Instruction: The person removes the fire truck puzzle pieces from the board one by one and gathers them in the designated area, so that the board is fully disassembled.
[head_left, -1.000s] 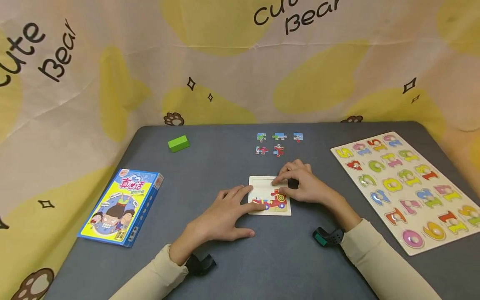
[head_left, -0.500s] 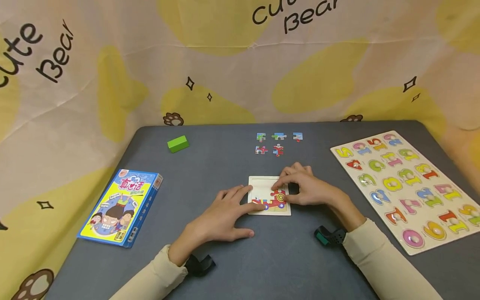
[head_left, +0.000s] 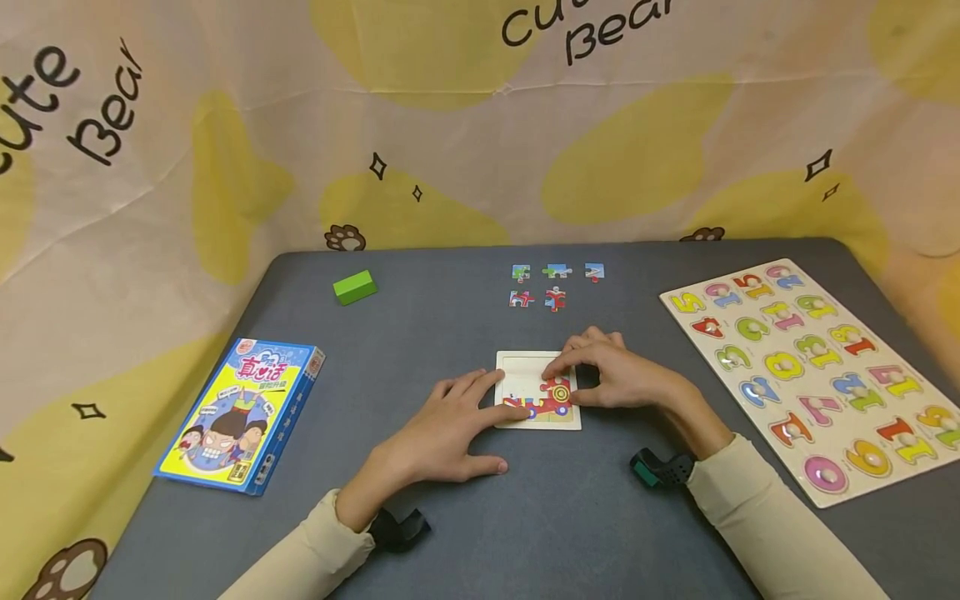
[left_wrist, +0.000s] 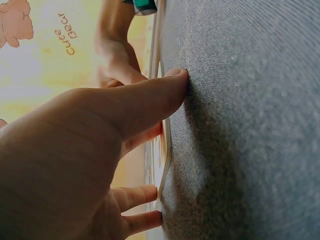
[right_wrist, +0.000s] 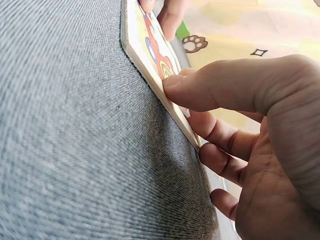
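A small square jigsaw tray (head_left: 517, 364) lies on the table, with joined pieces showing a red vehicle in its lower part and bare wood above. My left hand (head_left: 442, 429) rests fingertips on the tray's left side; its index finger touches the lower pieces. In the left wrist view, the thumb (left_wrist: 150, 102) is stretched out over the tabletop. My right hand (head_left: 622, 372) has thumb and index finger about a red puzzle piece (head_left: 557, 390) with a yellow wheel at the tray's right. In the right wrist view, the thumb (right_wrist: 192, 92) lies at the tray's edge (right_wrist: 145, 70); the other fingers bend beside it.
Several loose puzzle pieces (head_left: 556, 272) lie in two rows behind the tray. A green block (head_left: 355, 287) is at the back left, with a blue and yellow box (head_left: 236, 415) in front of it. To the right lies a large number board (head_left: 817, 375) with knobs.
My right thumb has slid from the red piece to the tray's right edge, while the index finger stays near the piece's top. My left hand has hardly moved.
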